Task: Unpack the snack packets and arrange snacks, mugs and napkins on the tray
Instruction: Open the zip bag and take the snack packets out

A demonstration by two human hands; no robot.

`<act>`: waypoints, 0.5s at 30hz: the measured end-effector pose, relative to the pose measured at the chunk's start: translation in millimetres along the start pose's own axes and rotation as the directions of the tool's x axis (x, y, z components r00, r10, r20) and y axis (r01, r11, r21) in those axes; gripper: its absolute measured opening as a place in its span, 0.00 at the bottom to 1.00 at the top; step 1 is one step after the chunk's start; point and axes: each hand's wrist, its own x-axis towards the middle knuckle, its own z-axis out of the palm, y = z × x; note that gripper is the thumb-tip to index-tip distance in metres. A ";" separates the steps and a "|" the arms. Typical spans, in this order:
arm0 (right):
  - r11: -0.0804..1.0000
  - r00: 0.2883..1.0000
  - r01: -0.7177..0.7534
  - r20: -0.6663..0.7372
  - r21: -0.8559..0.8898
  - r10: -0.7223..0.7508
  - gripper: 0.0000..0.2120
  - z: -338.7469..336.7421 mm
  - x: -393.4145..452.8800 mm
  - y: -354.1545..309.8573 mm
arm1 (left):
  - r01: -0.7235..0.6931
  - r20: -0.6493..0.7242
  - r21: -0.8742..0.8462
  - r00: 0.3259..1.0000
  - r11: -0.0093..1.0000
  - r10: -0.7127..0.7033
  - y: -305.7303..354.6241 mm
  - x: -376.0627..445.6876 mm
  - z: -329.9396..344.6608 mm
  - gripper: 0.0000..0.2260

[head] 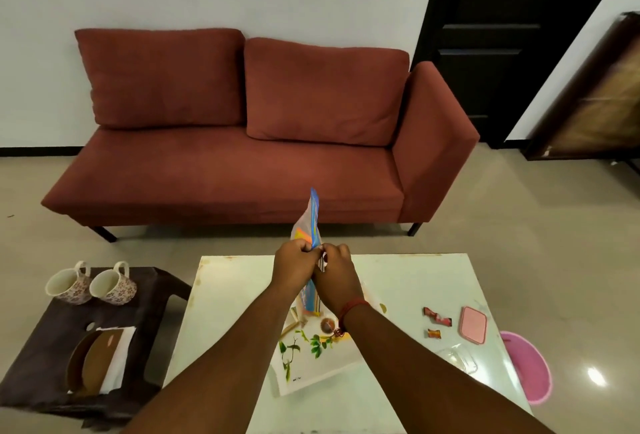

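A blue and orange snack packet (pixel 309 222) stands upright in the air above the white table (pixel 408 281). My left hand (pixel 294 265) and my right hand (pixel 337 279) both pinch its edge, side by side. Below them lies a white tray with a leaf pattern (pixel 318 361), and a round brown snack (pixel 327 325) rests on it. Two floral mugs (pixel 91 286) sit tipped on a dark side table (pixel 31 357) at the left. White napkins (pixel 117 361) lie there under brown oval plates (pixel 91 364).
Small red and orange wrappers (pixel 437 317) and a pink case (pixel 472 324) lie on the table's right side, next to a clear plastic piece (pixel 459 359). A pink bin (pixel 530 367) stands on the floor at the right. A red sofa (pixel 242 163) faces the table.
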 end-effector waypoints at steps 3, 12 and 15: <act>0.999 0.999 0.029 0.020 0.022 -0.029 0.10 -16.8 2.3 9.8 | 0.040 0.002 -0.092 0.999 0.995 -0.040 10.9 -11.7 14.9 0.15; 0.986 0.988 0.146 0.068 -0.079 -0.141 0.16 -58.2 3.8 32.0 | 0.148 0.070 -0.318 0.989 0.936 -0.133 36.2 -40.7 52.3 0.11; 0.965 0.973 0.223 0.094 -0.136 -0.212 0.16 -68.5 2.7 38.3 | 0.134 0.066 -0.327 0.991 0.935 -0.119 39.0 -49.0 60.0 0.11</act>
